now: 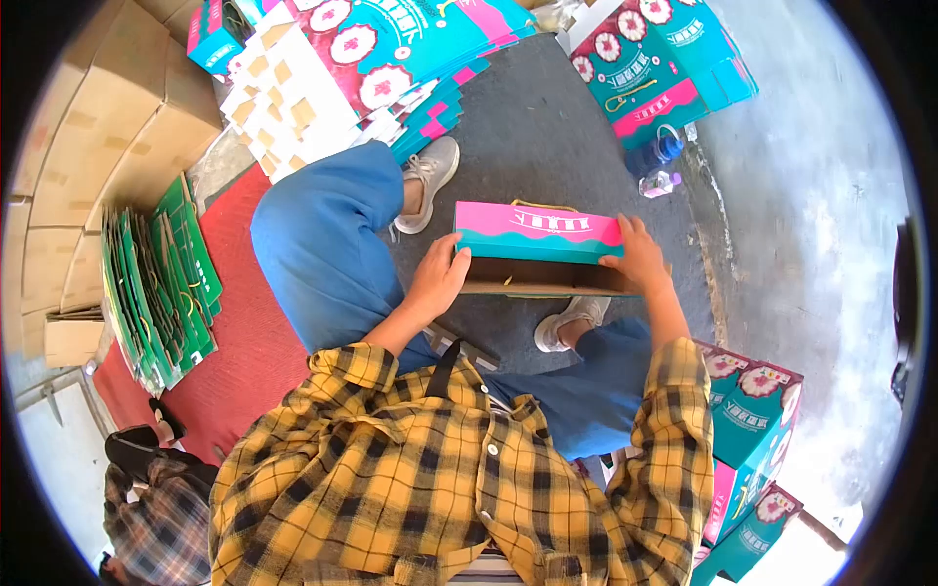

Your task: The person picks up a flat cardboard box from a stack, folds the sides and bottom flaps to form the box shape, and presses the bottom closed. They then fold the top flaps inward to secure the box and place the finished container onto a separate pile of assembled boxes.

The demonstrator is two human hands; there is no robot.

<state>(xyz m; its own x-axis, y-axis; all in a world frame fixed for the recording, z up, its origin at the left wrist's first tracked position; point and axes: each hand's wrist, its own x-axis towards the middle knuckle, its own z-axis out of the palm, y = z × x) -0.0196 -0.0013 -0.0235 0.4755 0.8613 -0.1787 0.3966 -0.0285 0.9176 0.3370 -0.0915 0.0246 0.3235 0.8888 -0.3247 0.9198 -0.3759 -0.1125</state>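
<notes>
Between my hands is a pink and teal cardboard carton (537, 244) with white lettering on its pink band. A yellowish cord handle (542, 205) shows at its far edge. The side toward me is open, and its brown inside can be seen. My left hand (437, 278) grips the carton's left end, thumb at the front edge. At the opposite end, my right hand (640, 256) is closed round the corner, fingers over the top. The carton is held above the floor between my shoes; its underside is hidden.
Flat printed cartons (391, 59) are stacked ahead on the left. Folded boxes (664, 59) stand at the far right, near a blue bottle (653, 153) and a small clear bottle (660, 183). Green flat cartons (161, 283) lean at left; made-up boxes (752, 420) sit at right. Another person (161, 508) is lower left.
</notes>
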